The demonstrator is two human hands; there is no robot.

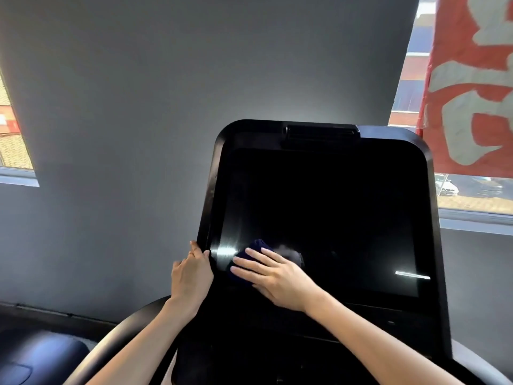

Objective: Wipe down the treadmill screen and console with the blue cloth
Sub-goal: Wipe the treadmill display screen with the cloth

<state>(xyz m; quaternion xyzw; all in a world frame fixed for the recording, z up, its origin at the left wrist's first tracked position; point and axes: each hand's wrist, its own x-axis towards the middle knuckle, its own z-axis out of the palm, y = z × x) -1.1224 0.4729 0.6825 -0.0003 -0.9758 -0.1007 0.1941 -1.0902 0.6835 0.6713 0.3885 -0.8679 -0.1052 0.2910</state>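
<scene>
The right hand (274, 276) lies flat with straight fingers, pressing the blue cloth (256, 245) against the lower-left corner of the treadmill screen (333, 218). The left hand (190, 276) grips the console (222, 151) rim just left of that corner, fingers curled round the edge. A streaky sheen shows on the screen beside the cloth. The dark glass does not show how much is wiped. The console panel below the screen looks not yet reached, so the job seems partway.
</scene>
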